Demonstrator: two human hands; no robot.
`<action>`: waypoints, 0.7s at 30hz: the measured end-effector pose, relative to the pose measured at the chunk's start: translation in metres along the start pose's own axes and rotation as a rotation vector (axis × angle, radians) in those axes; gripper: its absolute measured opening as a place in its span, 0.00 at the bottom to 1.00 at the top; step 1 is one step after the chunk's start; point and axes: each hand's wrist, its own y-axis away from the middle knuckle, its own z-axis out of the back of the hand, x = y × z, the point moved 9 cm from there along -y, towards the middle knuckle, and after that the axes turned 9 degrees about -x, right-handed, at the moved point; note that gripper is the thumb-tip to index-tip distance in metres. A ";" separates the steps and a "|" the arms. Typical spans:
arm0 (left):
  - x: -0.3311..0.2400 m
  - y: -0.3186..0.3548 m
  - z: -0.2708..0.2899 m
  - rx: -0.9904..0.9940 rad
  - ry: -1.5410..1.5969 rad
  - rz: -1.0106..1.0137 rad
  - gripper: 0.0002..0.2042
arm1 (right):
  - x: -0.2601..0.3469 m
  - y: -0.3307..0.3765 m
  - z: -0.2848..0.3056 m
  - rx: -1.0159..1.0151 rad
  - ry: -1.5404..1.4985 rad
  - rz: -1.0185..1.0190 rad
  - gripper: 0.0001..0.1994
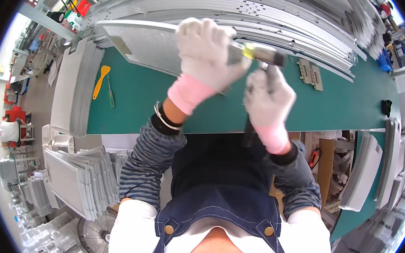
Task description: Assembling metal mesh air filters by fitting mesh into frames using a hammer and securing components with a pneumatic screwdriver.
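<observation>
The workplace is a factory floor with a long green-topped bench (133, 97) running across the view. Stacks of grey metal panels (249, 11) line the far edge of the bench, further stacks (70, 90) stand at its left end, and more panels (72, 180) lie on the floor beside a floor fan (94, 234).

A mesh filter panel (147, 43) with a metal frame lies flat on the bench, directly beyond the hands. The left hand (208, 53), in a white glove with a pink cuff, is raised over the near right part of this panel. Its fingers are closed around a hand tool (260, 54) with a yellow-and-dark body that projects to the right of the fist.

The right hand (267, 96), gloved likewise, sits just below and right of the tool. Its fingers are drawn narrow and reach up to the tool's underside; whether they grip it cannot be determined.

A yellow plastic scraper (101, 80) and a thin screwdriver (111, 95) lie on the bench to the left, well apart from both hands. A small grey bracket (311, 74) lies to the right.
</observation>
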 end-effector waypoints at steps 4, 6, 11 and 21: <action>0.002 -0.004 0.008 -0.002 0.040 0.028 0.21 | 0.001 -0.006 -0.011 0.065 -0.141 -0.126 0.08; 0.001 -0.001 0.012 -0.062 0.034 0.002 0.21 | -0.004 0.003 -0.017 0.092 -0.301 -0.247 0.08; -0.007 0.000 0.035 -0.106 0.069 0.011 0.19 | -0.045 -0.011 0.007 0.107 -0.239 -0.297 0.13; -0.005 0.004 0.042 -0.250 0.058 0.072 0.12 | 0.166 -0.198 0.058 -0.158 0.561 0.427 0.22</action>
